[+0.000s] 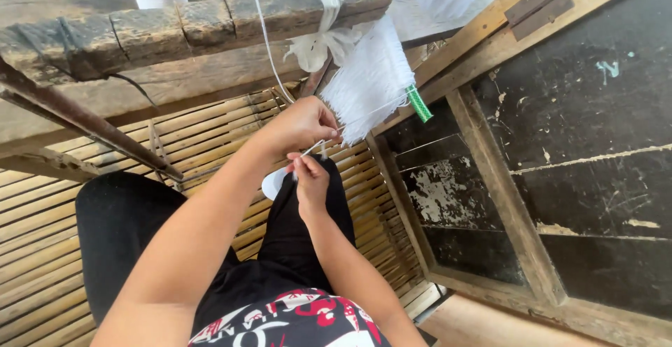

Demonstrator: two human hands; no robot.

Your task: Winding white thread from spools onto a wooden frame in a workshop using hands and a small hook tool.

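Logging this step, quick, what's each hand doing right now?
Left hand: closed, pinching threads at the white thread bundle.
Right hand: closed, pinching a thin white thread.

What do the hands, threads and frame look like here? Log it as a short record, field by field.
left hand: raised at the loose ends of the white thread bundle, fingers pinched there
right hand: just below the left hand, pinching a thin white thread
thread bundle: hangs fanned out from a wooden beam, tied with pale cloth strip
green piece: beside the bundle's right edge
seat: bamboo slat platform
to the right: dark wooden panel frame
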